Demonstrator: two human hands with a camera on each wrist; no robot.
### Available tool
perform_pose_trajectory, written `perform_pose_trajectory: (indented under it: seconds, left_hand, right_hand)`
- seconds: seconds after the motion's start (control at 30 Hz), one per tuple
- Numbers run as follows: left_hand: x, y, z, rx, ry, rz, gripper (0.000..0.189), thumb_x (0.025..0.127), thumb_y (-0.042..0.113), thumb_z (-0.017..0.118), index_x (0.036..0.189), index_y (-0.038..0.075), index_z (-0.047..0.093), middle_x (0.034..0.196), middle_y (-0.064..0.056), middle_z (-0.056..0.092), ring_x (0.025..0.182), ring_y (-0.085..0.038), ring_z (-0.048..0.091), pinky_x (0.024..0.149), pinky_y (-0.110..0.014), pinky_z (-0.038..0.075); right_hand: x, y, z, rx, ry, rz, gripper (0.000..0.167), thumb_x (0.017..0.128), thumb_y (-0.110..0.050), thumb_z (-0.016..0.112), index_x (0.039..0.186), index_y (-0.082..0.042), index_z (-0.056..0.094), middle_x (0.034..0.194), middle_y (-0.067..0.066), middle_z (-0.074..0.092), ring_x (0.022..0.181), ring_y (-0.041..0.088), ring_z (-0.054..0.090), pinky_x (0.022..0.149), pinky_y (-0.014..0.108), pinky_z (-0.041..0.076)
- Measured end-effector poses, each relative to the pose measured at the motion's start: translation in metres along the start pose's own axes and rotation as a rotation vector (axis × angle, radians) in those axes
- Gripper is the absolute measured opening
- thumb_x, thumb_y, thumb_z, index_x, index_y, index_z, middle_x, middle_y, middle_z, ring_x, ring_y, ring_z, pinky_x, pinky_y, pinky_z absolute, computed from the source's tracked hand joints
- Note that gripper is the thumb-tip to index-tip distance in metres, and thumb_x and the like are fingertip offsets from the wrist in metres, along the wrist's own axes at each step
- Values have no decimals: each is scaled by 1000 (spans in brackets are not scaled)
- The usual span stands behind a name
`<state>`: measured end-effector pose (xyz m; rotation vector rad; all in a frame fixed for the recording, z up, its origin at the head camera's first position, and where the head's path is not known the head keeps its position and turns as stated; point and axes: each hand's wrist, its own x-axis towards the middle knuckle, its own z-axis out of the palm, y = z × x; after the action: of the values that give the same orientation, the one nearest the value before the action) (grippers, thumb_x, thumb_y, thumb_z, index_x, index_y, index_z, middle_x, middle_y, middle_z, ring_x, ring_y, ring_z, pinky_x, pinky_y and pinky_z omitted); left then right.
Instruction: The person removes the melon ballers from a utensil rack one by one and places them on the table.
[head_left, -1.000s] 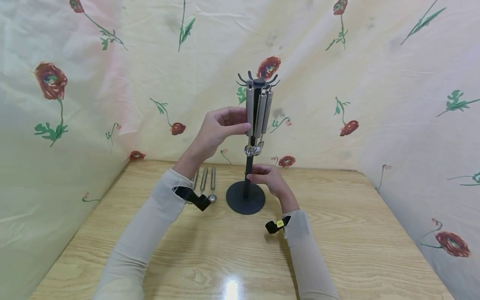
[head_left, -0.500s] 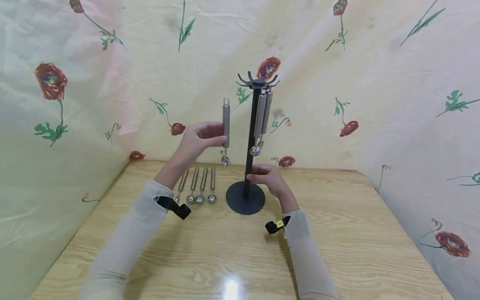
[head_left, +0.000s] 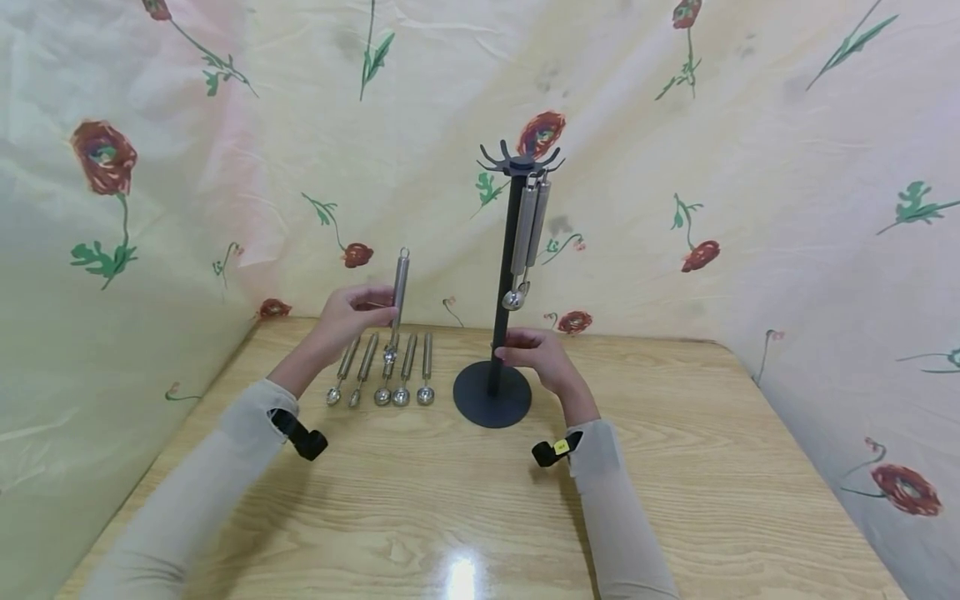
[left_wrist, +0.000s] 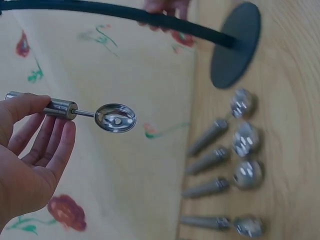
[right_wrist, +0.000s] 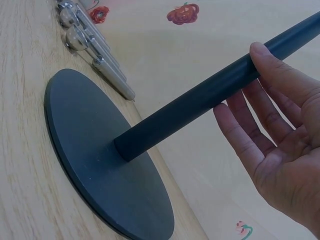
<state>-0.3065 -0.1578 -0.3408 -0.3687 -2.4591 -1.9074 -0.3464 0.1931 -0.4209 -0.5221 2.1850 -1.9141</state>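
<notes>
My left hand (head_left: 349, 318) pinches the steel handle of a melon baller (head_left: 401, 279), upright with its loop on top. In the left wrist view its small oval scoop (left_wrist: 116, 118) has a hole in the middle. Thumb and fingers grip it above a row of other melon ballers (head_left: 402, 392) on the table, handles pointing away. At the stand, my right hand (head_left: 538, 360) holds the lower part of the dark pole (right_wrist: 190, 105) between thumb and fingers. Two melon ballers (head_left: 525, 229) hang from hooks on the right side of the stand's top (head_left: 521, 167).
The stand's round dark base (head_left: 480, 408) rests flat on the wooden table (head_left: 450, 492), right of the row. Behind and on both sides hangs a cream cloth (head_left: 420, 142) with printed red flowers. Other hooks on the stand hold nothing.
The melon baller came off the stand's left side in my left hand. That hand moved left and down with it, over the row. My right hand stayed on the pole.
</notes>
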Motion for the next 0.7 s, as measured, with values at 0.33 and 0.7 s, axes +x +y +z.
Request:
perform_pose_trajectory:
  seconds: [0.33,0.7]
  left_hand:
    - [-11,-43,-45,84,20,-123,52,99,20,68,144,-1,52,135,-23,58,99,-7,68,99,-30,58]
    - [-18,-78,-79,93,109,-202,52,99,17,68,144,-5,52,116,-10,61,85,2,67,92,-27,61]
  right_hand:
    - [0,1,-1,-8,3,-1,34,92,-11,75,123,0,69,105,0,76,95,17,74,92,33,62]
    - [1,3,0,14,4,-8,34,92,-9,74,124,1,69,104,0,76,94,17,74,90,33,62]
